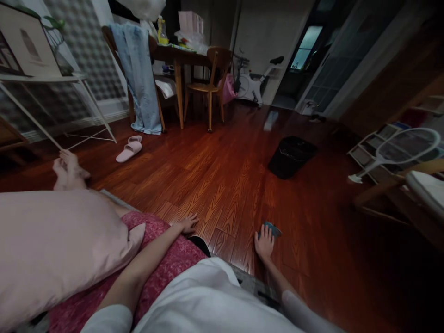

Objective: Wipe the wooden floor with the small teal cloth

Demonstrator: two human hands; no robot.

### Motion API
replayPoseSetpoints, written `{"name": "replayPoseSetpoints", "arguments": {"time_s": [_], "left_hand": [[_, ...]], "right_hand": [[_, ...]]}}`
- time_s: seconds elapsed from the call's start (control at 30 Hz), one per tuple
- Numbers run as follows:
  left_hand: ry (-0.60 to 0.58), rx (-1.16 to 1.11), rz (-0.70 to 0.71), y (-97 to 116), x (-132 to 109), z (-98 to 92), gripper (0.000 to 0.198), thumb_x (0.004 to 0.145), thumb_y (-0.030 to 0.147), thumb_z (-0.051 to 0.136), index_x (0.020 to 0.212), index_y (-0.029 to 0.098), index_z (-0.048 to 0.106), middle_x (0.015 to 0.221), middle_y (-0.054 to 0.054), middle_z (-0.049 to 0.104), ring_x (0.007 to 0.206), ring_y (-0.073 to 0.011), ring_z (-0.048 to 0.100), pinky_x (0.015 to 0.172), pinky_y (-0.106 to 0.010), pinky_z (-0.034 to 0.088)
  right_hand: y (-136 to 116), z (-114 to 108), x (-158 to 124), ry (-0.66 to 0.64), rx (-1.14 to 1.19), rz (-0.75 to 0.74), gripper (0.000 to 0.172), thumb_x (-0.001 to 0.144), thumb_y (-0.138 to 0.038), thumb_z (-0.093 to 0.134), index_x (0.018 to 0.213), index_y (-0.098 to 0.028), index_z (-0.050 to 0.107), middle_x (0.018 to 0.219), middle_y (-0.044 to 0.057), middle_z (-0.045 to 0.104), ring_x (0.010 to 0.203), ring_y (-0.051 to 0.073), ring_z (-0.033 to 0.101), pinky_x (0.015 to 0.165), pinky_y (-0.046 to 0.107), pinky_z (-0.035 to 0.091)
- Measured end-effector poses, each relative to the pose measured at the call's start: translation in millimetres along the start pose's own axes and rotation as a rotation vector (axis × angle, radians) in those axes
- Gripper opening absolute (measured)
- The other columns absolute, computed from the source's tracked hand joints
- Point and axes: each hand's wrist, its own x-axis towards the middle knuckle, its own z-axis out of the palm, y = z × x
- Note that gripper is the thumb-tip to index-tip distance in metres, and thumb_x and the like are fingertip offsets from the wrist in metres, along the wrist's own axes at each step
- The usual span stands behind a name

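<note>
My left hand (pixel 189 224) is open beside my thigh, fingers spread, low over the wooden floor and holding nothing. A black curved edge (pixel 200 241) shows just below it. On the right, my right hand (pixel 265 242) reaches down to the floor. Its fingers lie apart across a small, flat teal thing (pixel 275 230), partly hidden under them; its kind I cannot make out. A pale pink pillow (pixel 58 245) rests on my legs, over dark pink patterned clothing (pixel 154 268).
A black trash bin (pixel 289 159) stands ahead on the floor (pixel 222 171). Pink slippers (pixel 129 151) lie at left. Beyond are a chair draped with jeans (pixel 137 74), a dining table (pixel 178 55), a wooden chair (pixel 211 76) and an exercise bike (pixel 251 88). A racket (pixel 405 145) leans at right.
</note>
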Motion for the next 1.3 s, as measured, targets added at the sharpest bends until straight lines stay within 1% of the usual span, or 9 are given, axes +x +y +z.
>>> {"name": "replayPoseSetpoints", "arguments": {"time_s": [0.13,0.3,0.47,0.57,0.73,0.83,0.93,1.1,1.3], "left_hand": [[0.002,0.008,0.005,-2,2,1.8,0.076,0.09,0.043,0.062,0.158,0.025,0.032,0.168,-0.014,0.01,0.153,-0.0368,0.012,0.12,-0.054,0.022],[0.015,0.02,0.019,-5,2,2.6,0.076,0.089,0.044,0.06,0.158,0.026,0.033,0.168,-0.011,0.013,0.153,-0.0362,0.014,0.119,-0.055,0.024],[0.02,0.016,0.006,-3,1,2.6,0.077,0.088,0.043,0.06,0.157,0.023,0.034,0.168,-0.012,0.013,0.153,-0.0359,0.014,0.12,-0.053,0.023],[0.028,0.007,0.014,-2,0,2.4,0.076,0.088,0.044,0.06,0.157,0.024,0.035,0.168,-0.012,0.016,0.153,-0.0362,0.015,0.12,-0.054,0.023],[0.011,-0.015,-0.009,1,-2,0.8,0.077,0.089,0.048,0.062,0.157,0.025,0.035,0.169,-0.013,0.012,0.153,-0.0374,0.013,0.12,-0.055,0.021],[-0.005,-0.019,-0.007,3,-2,0.2,0.078,0.09,0.051,0.061,0.158,0.026,0.033,0.169,-0.013,0.01,0.153,-0.038,0.011,0.12,-0.057,0.02],[-0.01,-0.012,-0.009,4,-2,-0.2,0.077,0.091,0.048,0.06,0.159,0.026,0.03,0.169,-0.013,0.01,0.153,-0.0379,0.01,0.118,-0.06,0.021],[-0.033,0.009,-0.021,6,-4,-3.2,0.078,0.091,0.043,0.061,0.16,0.025,0.028,0.169,-0.014,0.006,0.153,-0.0378,0.01,0.119,-0.059,0.022],[-0.033,0.005,-0.032,9,-7,-6.5,0.078,0.091,0.041,0.062,0.16,0.023,0.029,0.168,-0.014,0.006,0.153,-0.0371,0.009,0.12,-0.055,0.02]], "right_hand": [[-29,5,-35,0.009,0.007,0.004,0.068,0.099,-0.04,0.019,0.157,-0.008,0.031,0.164,0.017,0.028,0.152,0.03,0.023,0.121,0.051,0.016],[-108,1,-67,-0.069,0.079,-0.262,0.065,0.099,-0.041,0.027,0.157,-0.012,0.033,0.166,0.013,0.025,0.153,0.027,0.02,0.122,0.049,0.011],[-154,-5,-51,-0.055,0.168,-0.583,0.06,0.1,-0.04,0.03,0.157,-0.02,0.035,0.165,0.007,0.03,0.153,0.022,0.02,0.123,0.044,0.014],[-138,-8,-16,-0.059,0.158,-0.625,0.059,0.1,-0.038,0.031,0.157,-0.022,0.035,0.164,0.006,0.033,0.152,0.02,0.022,0.122,0.041,0.017],[-53,-9,30,-0.049,0.052,-0.197,0.064,0.1,-0.039,0.022,0.158,-0.014,0.031,0.165,0.012,0.029,0.152,0.025,0.022,0.121,0.046,0.016],[-7,-8,25,-0.011,0.026,-0.042,0.067,0.099,-0.041,0.019,0.158,-0.01,0.031,0.165,0.015,0.028,0.152,0.028,0.023,0.121,0.048,0.018],[7,-5,1,0.021,0.025,0.013,0.068,0.099,-0.041,0.019,0.157,-0.008,0.032,0.164,0.017,0.03,0.152,0.031,0.023,0.12,0.05,0.02],[-44,1,-55,-0.026,0.055,-0.053,0.067,0.099,-0.041,0.023,0.156,-0.009,0.033,0.164,0.018,0.028,0.152,0.032,0.022,0.119,0.054,0.02],[-142,-1,-91,-0.08,0.138,-0.429,0.063,0.101,-0.043,0.028,0.158,-0.019,0.031,0.167,0.009,0.023,0.155,0.026,0.016,0.122,0.049,0.014]]}}
